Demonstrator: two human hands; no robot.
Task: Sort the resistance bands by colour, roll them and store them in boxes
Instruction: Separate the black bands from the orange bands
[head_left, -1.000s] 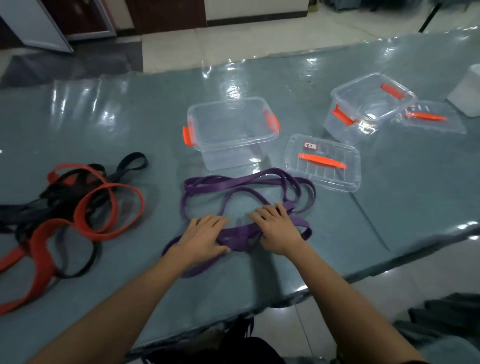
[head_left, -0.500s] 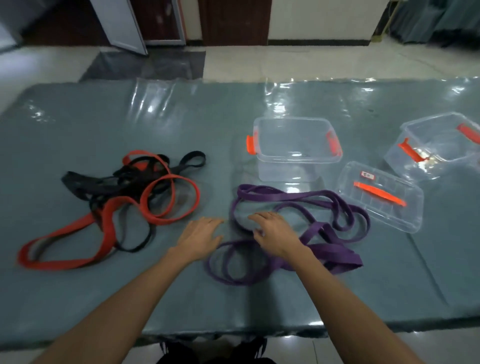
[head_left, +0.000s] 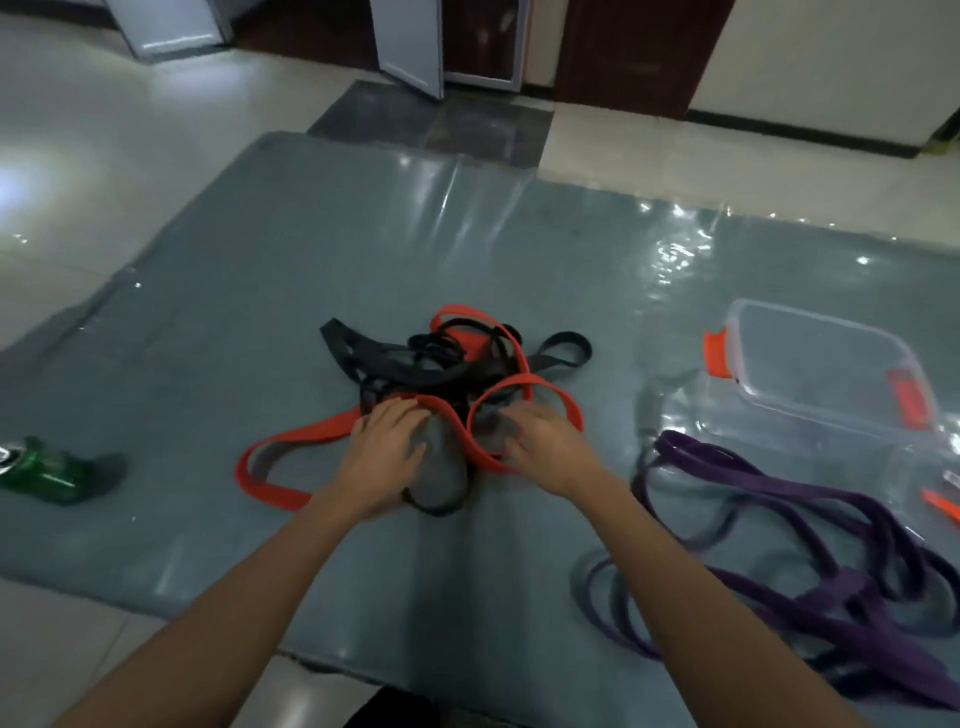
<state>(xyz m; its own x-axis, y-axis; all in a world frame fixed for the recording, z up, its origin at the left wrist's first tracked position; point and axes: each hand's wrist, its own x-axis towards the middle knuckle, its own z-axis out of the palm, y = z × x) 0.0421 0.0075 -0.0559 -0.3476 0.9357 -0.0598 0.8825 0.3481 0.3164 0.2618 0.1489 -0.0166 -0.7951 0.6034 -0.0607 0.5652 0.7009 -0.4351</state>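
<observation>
head-worn view, looking forward and down, close over table (head_left: 218, 312)

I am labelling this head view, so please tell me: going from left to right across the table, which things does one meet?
Green drink container → left hand → right hand → clear box. Omitted for overlap: the red and black bands under the hands, the purple bands near the box.

The table (head_left: 260, 312) gleams, glossy under wrinkled clear plastic; the box (head_left: 779, 410) is smooth see-through plastic; red bands (head_left: 291, 436), black bands (head_left: 363, 348) and purple bands (head_left: 753, 478) look matt, rubbery.
</observation>
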